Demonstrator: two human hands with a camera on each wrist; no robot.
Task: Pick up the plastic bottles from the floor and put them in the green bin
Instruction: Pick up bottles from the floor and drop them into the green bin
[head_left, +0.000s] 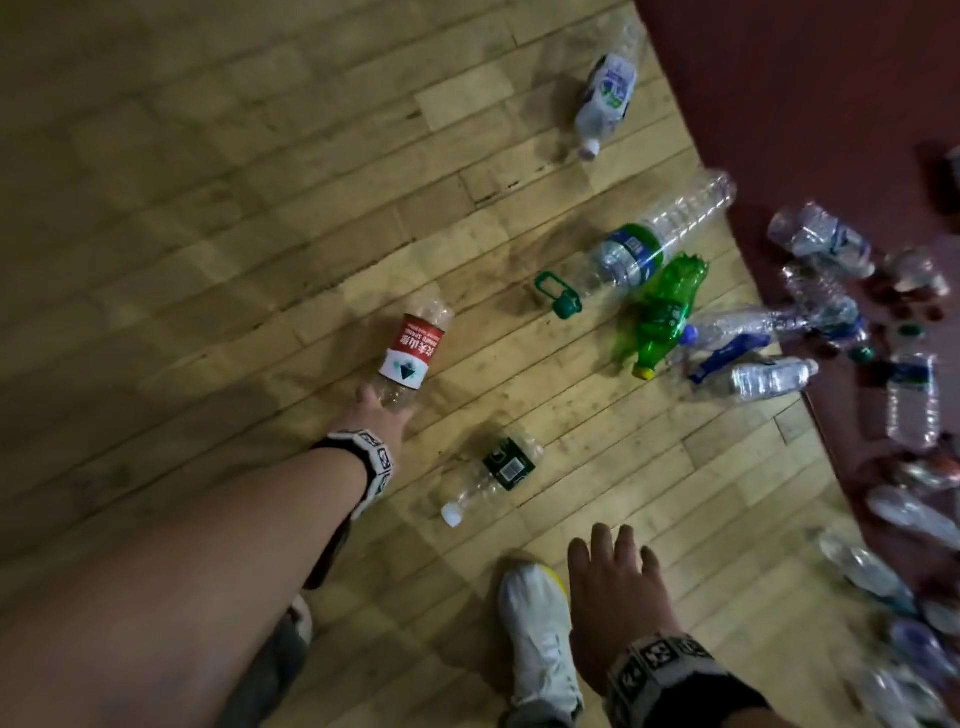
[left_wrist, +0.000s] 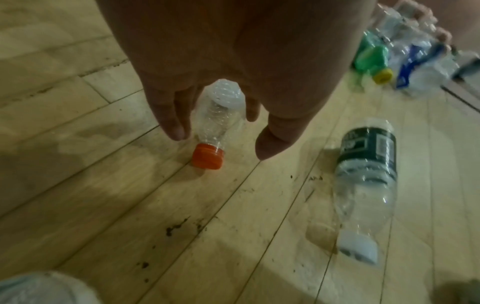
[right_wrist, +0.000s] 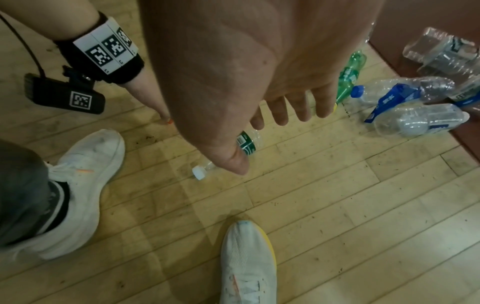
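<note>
A clear bottle with a red and white label (head_left: 411, 349) and an orange cap (left_wrist: 207, 156) lies on the wooden floor. My left hand (head_left: 378, 410) is down at its neck end. In the left wrist view the thumb and fingers (left_wrist: 171, 123) hang straight on either side of the neck, not closed on it. A second bottle with a dark green label (head_left: 503, 466) (left_wrist: 366, 170) and a white cap lies just to the right. My right hand (head_left: 618, 577) hovers with fingers spread, near my right shoe, holding nothing. No green bin is in view.
A large clear bottle with a green handle cap (head_left: 639, 249), a green bottle (head_left: 660, 317) and a white bottle (head_left: 605, 98) lie farther off. Several crushed bottles are heaped on the dark red floor (head_left: 805, 78) at the right. My white shoes (head_left: 540, 639) (right_wrist: 85, 174) stand close.
</note>
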